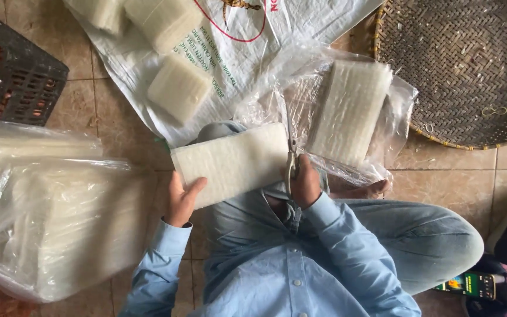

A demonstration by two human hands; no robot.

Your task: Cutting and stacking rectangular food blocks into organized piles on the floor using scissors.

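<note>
Over the lap of a seated person in a pale blue shirt (289, 276), a white rectangular stack of thin sheets (233, 163) is held flat and slightly tilted, its long side running left to right; left hand (182, 199) grips the stack's lower left corner, thumb on top, fingers underneath and hidden; right hand (305, 185) is clenched around the handles of a pair of scissors (291, 155), blades pointing away from the body and lying along the stack's right end; whether the blades are parted cannot be told.

Just beyond the scissors, a second white stack (350, 111) lies inside a clear plastic bag (394, 117) on the tiled floor (118, 129); further out, a printed white sack (236, 53) is spread flat and bears several smaller white blocks (180, 88).

At the person's left, a large clear bag of white sheets (59, 229) rests on the floor, well apart from the left hand; behind it, a dark plastic crate (27, 76) holding reddish-brown pieces.

At far right, a round woven bamboo tray (465, 64) lies flat, near the bagged stack but not touching it; a phone (468, 286) sits beside the person's knee.
</note>
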